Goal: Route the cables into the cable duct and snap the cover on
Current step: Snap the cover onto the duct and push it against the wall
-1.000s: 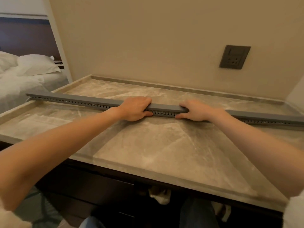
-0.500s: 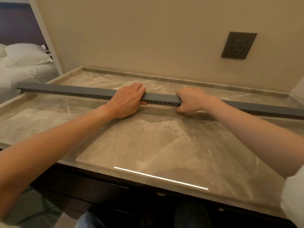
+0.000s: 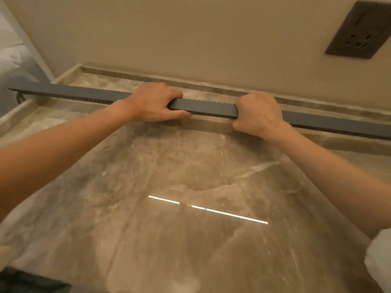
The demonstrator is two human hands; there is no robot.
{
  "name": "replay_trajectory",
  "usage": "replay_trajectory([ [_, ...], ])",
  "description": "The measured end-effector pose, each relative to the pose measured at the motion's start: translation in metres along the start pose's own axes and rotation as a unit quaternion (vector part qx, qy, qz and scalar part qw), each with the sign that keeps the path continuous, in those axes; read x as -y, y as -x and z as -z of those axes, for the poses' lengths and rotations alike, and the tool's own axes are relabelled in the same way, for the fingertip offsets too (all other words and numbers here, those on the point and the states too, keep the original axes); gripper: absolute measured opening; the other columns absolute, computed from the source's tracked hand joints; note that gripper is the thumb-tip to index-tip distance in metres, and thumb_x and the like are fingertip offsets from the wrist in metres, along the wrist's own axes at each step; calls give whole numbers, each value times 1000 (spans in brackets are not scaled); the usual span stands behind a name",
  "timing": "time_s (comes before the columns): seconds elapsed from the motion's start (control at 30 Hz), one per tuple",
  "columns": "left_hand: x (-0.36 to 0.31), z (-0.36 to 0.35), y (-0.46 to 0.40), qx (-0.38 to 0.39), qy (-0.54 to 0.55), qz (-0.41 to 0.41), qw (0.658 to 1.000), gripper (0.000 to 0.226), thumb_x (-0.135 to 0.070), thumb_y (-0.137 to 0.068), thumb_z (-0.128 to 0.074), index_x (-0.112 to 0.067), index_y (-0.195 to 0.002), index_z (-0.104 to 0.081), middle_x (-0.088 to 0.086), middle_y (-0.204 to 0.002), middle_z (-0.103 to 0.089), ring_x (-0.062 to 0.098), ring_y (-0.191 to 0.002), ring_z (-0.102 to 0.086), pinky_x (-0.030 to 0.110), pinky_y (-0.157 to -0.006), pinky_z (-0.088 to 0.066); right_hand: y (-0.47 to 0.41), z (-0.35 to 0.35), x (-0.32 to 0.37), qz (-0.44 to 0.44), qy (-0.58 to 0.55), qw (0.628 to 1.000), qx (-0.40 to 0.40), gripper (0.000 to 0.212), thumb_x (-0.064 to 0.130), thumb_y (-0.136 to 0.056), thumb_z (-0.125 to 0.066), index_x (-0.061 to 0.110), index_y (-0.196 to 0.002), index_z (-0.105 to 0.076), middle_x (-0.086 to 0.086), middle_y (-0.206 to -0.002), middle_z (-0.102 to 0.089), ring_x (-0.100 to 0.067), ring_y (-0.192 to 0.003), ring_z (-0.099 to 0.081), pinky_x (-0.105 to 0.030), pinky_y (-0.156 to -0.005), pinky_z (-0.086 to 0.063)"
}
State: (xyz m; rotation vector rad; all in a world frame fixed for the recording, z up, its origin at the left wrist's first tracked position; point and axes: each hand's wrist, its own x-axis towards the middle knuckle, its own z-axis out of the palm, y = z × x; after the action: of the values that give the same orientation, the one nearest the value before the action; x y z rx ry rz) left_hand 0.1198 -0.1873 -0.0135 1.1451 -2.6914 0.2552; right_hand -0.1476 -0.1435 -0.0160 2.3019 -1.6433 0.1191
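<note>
A long grey cable duct (image 3: 203,107) with its cover on top runs left to right across the back of the marble counter (image 3: 190,208), close to the wall. My left hand (image 3: 156,102) is wrapped around the duct left of centre, thumb in front and fingers over the top. Just right of centre, my right hand (image 3: 257,116) grips it as a closed fist. Between the hands the toothed back edge of the duct shows. A dark loop of cable (image 3: 20,97) peeks out at the duct's left end; no other cable is visible.
A dark wall socket (image 3: 357,31) is set in the beige wall at the upper right. A raised marble lip (image 3: 211,84) runs along the wall behind the duct. White bedding (image 3: 14,60) shows beyond the counter's left edge.
The camera has come closer and tilted down. Both hands have closed tighter around the duct, and the duct has rolled so its flat cover faces me instead of the perforated side.
</note>
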Motion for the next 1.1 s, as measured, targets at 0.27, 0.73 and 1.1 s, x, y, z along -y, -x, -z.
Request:
replay_trajectory([
  [0.27,0,0,-18,37,3,-18,999,67,-75,-83,-13,-17,-67,-43,-2,-48,-43,20,-42,-41,30,-42,-29,-7,6,-15,16,-35,997,67,28,41,-80,-60,13,-82,-61,-11,-82,-69,-33,-73,-64,-31,-57,-34],
  [0.73,-1,-1,-10,107,30,-74,991,54,-65,-88,-18,-18,-80,-42,3,-64,-60,21,-51,-51,28,-49,-31,23,30,-39,49,-193,948,248,36,55,-95,-34,19,-91,-36,-6,-90,-58,-17,-68,-47,-29,-60,-30],
  [1.1,37,20,-60,158,56,-86,982,29,-32,-98,-40,-8,-111,-47,14,-102,-56,28,-88,-54,40,-74,-46,-27,51,-60,-51,-183,961,203,33,35,-93,-54,6,-109,-58,-14,-106,-59,-32,-95,-58,-41,-79,-48],
])
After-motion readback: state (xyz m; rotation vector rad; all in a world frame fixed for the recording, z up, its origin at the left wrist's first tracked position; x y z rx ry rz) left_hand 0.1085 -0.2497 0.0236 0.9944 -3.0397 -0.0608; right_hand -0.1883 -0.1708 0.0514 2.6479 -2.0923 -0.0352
